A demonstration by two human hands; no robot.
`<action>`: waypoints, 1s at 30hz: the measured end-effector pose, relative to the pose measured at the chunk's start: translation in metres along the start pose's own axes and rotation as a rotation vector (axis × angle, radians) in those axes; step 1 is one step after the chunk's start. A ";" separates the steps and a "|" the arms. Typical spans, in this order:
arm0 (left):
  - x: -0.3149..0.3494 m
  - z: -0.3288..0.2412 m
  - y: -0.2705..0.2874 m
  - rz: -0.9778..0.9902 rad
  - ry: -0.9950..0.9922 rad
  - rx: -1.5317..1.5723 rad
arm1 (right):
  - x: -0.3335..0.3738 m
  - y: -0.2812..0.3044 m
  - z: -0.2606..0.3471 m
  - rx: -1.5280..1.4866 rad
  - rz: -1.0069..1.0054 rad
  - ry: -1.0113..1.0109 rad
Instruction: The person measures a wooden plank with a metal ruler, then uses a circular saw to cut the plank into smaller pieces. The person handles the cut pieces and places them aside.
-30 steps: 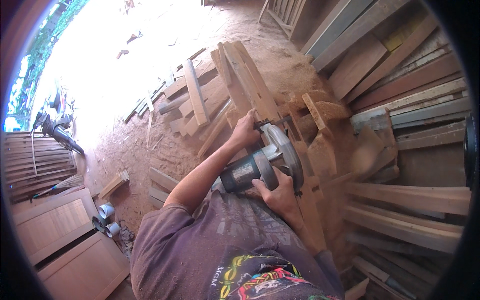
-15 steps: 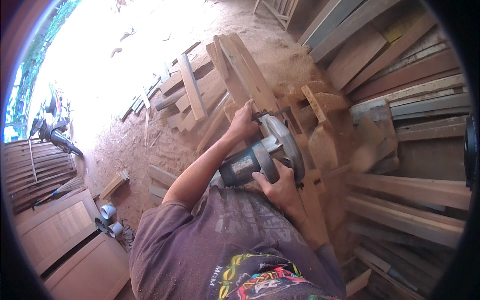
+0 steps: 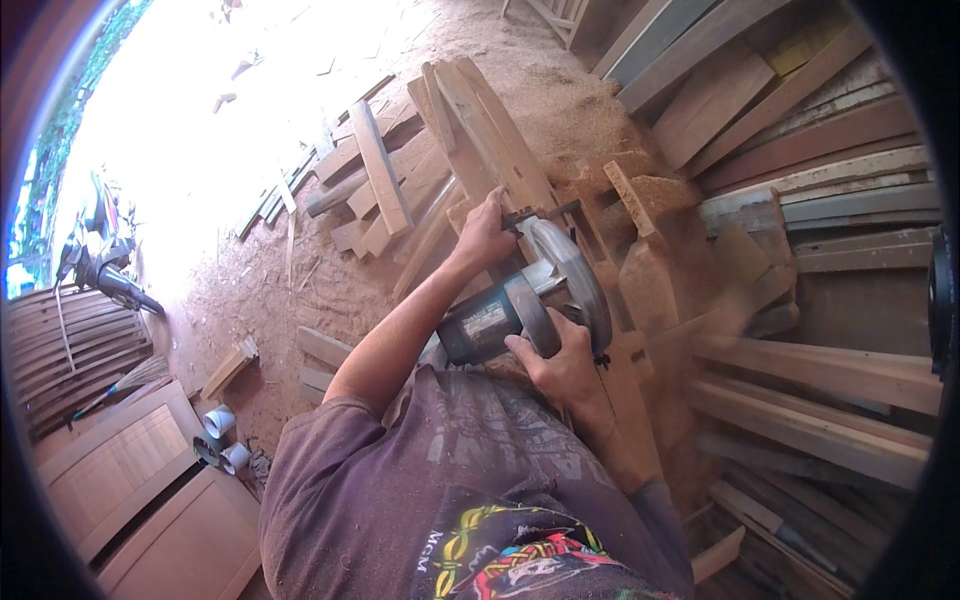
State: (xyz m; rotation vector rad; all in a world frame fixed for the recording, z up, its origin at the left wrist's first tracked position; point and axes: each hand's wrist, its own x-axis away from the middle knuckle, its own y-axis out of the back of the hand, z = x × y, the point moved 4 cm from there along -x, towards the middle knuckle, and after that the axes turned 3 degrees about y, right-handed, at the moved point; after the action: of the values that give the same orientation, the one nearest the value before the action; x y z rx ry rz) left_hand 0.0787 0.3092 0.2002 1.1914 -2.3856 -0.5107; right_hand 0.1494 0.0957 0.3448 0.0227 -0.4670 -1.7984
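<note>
A circular saw [image 3: 482,328] with a dark teal motor body and a silver blade guard [image 3: 580,275] rests on a long wooden beam [image 3: 634,385] in front of my body. My right hand [image 3: 562,365] is closed around the saw's black rear handle [image 3: 530,314], thumb on its near side. At the front of the saw, my left hand [image 3: 485,232] is closed by the edge of its base plate [image 3: 530,215]; some fingers are hidden. The blade is out of sight beneath the guard. Mortise slots [image 3: 592,245] show in the beam beyond the saw.
Thick beams [image 3: 490,125] lie ahead, beside a pile of offcuts [image 3: 375,170] on the sawdust-covered floor. Stacked boards [image 3: 820,370] line the right side. Panel doors [image 3: 130,470], white cups [image 3: 218,421] and a motorbike [image 3: 105,255] are at left.
The view has shifted slightly, so the beams and saw sit a little higher in it. Both hands keep their hold on the saw, with no clear movement along the beam.
</note>
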 end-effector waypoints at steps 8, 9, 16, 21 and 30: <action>-0.004 0.002 0.002 0.014 0.014 0.003 | -0.004 -0.002 0.001 0.022 -0.012 0.021; -0.005 0.002 0.003 0.017 0.013 -0.007 | -0.004 -0.003 0.001 0.020 -0.010 0.021; -0.007 -0.001 0.010 0.031 0.049 -0.014 | -0.010 -0.005 0.001 0.019 -0.010 0.022; -0.010 -0.002 0.012 0.034 0.068 -0.015 | -0.013 -0.008 0.003 0.006 -0.028 0.024; -0.013 -0.005 0.019 0.039 0.084 -0.007 | -0.018 -0.010 0.000 0.038 -0.015 0.006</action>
State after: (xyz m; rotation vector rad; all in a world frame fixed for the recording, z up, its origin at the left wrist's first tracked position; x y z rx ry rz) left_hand 0.0757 0.3302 0.2111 1.1388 -2.3288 -0.4472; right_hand 0.1455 0.1150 0.3378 0.0584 -0.4974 -1.8037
